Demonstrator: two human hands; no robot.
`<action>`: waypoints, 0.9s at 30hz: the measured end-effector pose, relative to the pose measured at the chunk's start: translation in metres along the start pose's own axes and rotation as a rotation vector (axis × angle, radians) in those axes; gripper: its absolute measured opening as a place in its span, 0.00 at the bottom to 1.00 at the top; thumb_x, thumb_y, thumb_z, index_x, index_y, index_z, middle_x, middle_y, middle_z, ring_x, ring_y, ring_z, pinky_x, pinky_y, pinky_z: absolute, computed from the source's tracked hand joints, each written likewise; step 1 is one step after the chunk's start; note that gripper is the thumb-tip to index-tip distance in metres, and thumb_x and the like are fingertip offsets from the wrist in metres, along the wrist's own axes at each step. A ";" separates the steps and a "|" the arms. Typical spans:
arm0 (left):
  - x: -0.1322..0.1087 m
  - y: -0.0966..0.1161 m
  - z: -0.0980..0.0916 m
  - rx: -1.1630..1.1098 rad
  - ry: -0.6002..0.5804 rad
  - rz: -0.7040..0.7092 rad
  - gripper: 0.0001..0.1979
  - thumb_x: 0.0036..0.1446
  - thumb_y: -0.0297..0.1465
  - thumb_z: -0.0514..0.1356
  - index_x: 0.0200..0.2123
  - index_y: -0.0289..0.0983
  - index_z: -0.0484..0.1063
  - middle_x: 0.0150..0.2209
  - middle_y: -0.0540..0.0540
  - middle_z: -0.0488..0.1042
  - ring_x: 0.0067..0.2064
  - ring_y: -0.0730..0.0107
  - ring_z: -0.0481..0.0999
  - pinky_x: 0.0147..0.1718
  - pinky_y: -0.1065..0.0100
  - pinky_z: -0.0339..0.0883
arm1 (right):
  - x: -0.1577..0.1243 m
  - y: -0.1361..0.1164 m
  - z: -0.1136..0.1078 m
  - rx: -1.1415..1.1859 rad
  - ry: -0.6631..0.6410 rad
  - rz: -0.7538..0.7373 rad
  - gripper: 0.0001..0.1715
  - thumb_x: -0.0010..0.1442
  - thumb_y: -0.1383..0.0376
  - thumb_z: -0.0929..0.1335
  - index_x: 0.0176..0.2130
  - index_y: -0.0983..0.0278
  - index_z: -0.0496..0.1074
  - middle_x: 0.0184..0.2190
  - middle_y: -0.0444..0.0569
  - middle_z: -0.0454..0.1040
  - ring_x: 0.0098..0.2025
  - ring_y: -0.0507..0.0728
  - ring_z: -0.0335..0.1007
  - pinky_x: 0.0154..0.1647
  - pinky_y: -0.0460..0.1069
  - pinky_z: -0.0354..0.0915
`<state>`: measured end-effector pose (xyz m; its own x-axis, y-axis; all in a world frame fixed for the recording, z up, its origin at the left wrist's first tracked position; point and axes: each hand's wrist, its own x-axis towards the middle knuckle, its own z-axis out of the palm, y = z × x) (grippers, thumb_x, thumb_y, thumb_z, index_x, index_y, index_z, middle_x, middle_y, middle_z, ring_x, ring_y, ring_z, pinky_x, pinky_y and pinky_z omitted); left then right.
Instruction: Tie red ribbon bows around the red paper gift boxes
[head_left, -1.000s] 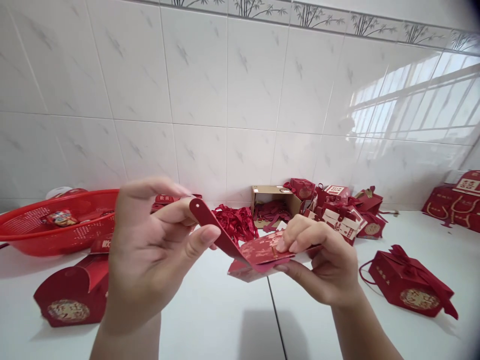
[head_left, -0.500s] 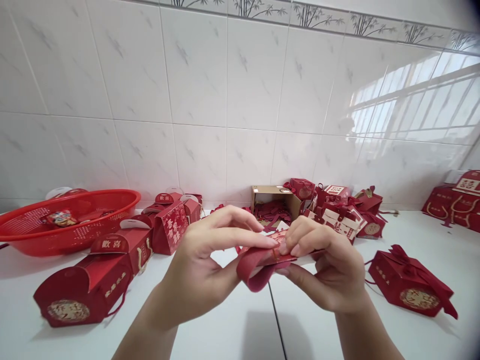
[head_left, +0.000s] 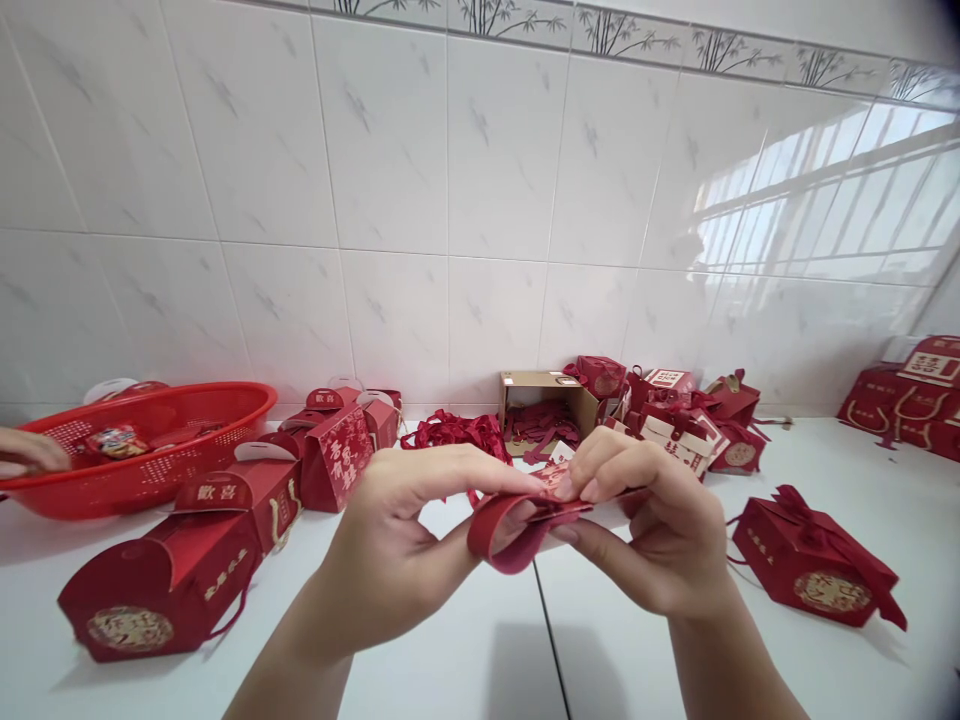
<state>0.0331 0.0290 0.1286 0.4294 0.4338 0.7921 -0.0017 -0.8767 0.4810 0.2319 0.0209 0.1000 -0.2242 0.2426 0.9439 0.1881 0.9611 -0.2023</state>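
Above the middle of the white table, my left hand point(head_left: 409, 545) and my right hand point(head_left: 649, 515) hold a red printed paper piece point(head_left: 510, 540) between them. It looks like folded card, and one end curls into a loop towards me. My left thumb and fingers close on the curled end, with a fingertip inside the loop. My right fingers and thumb pinch the flat printed part from above and below. Its far side is hidden behind my hands. Behind them lie a heap of red ribbons point(head_left: 457, 432) and an open cardboard box point(head_left: 551, 400) with dark red pieces inside.
At left stands a red plastic basket point(head_left: 247, 405) with packets inside; another person's hand point(head_left: 34, 452) reaches over its edge. Red gift boxes point(head_left: 161, 585) line up beside it. A ribbon-tied box point(head_left: 817, 560) sits at right, with piled boxes point(head_left: 682, 425) behind and bags point(head_left: 900, 405) far right.
Another person's hand has appeared at the basket on the left. My left fingers have come down on the paper piece, and its loop looks more open. The view has shifted slightly.
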 end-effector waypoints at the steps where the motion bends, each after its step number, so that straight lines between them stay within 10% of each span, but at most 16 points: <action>1: 0.000 0.000 0.000 -0.016 -0.025 -0.002 0.14 0.52 0.20 0.62 0.39 0.42 0.78 0.32 0.48 0.81 0.32 0.68 0.79 0.31 0.70 0.74 | 0.000 0.000 0.000 -0.001 -0.001 0.000 0.15 0.51 0.75 0.70 0.36 0.60 0.66 0.29 0.46 0.72 0.29 0.55 0.69 0.27 0.51 0.67; 16: -0.004 0.012 -0.012 -0.123 -0.240 -0.071 0.15 0.52 0.24 0.58 0.42 0.40 0.76 0.42 0.42 0.76 0.45 0.56 0.74 0.48 0.57 0.68 | 0.004 -0.004 -0.003 -0.085 -0.008 -0.219 0.17 0.49 0.78 0.70 0.35 0.61 0.67 0.29 0.46 0.75 0.29 0.54 0.70 0.31 0.54 0.68; 21: 0.000 0.014 -0.016 -0.210 -0.269 -0.087 0.16 0.60 0.39 0.54 0.45 0.39 0.76 0.38 0.40 0.77 0.39 0.56 0.75 0.43 0.56 0.70 | 0.004 -0.009 -0.004 -0.189 -0.061 -0.251 0.17 0.47 0.81 0.67 0.32 0.60 0.67 0.29 0.46 0.77 0.29 0.55 0.69 0.29 0.53 0.66; 27: 0.000 0.011 -0.008 -0.116 -0.229 -0.040 0.13 0.61 0.32 0.54 0.45 0.39 0.76 0.40 0.41 0.76 0.41 0.61 0.75 0.38 0.64 0.72 | 0.006 -0.009 -0.004 -0.219 -0.039 -0.273 0.16 0.46 0.81 0.67 0.31 0.61 0.67 0.29 0.46 0.76 0.29 0.55 0.70 0.29 0.53 0.65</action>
<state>0.0262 0.0213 0.1365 0.6241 0.3976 0.6726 -0.0786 -0.8245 0.5603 0.2325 0.0129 0.1085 -0.3302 -0.0108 0.9438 0.3161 0.9409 0.1213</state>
